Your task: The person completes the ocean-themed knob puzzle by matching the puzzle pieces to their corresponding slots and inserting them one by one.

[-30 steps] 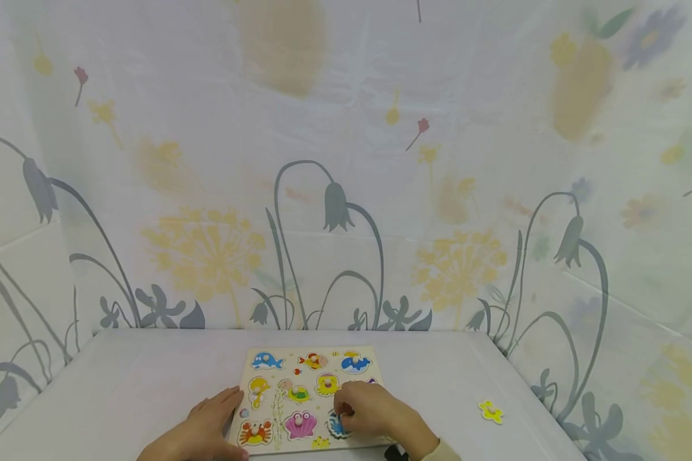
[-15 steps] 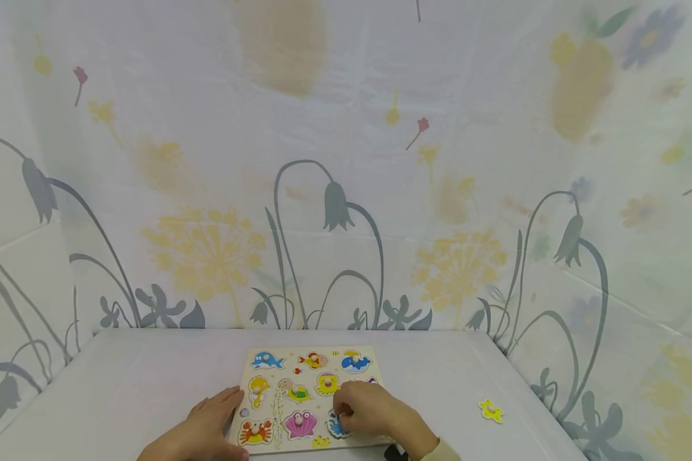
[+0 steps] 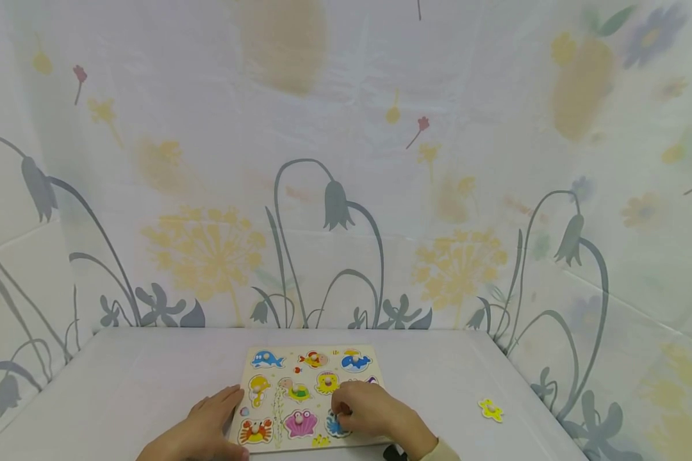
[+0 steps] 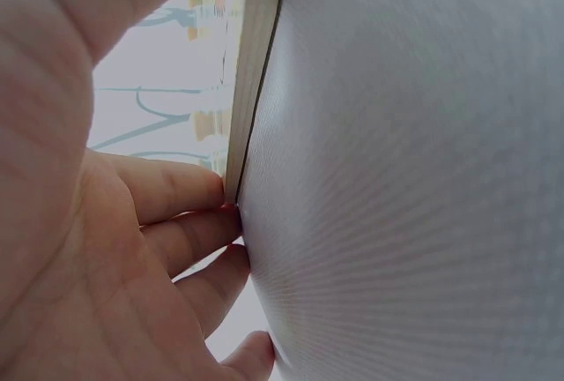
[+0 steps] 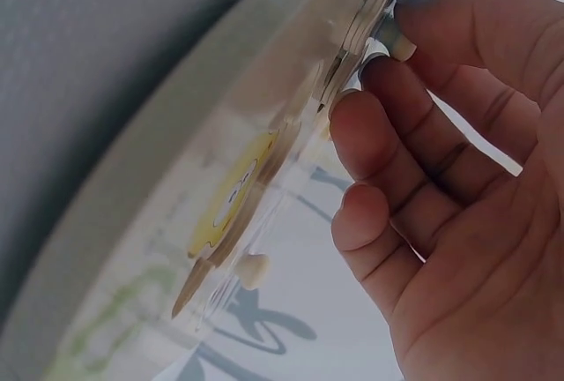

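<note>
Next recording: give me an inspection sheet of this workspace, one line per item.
Surface: pale grey table, bare around the board.
Job's things: wooden puzzle board lies flat with sea-animal pieces seated; blue piece held by its peg at the near right of the board.
Clutter: yellow piece lies loose on the table, right of the board.
Hands: left hand rests flat against the board's left edge, fingers straight; right hand pinches the blue piece's peg.
Cables: nothing seen.
Surroundings: flower-printed sheet hangs behind and at both sides.
</note>
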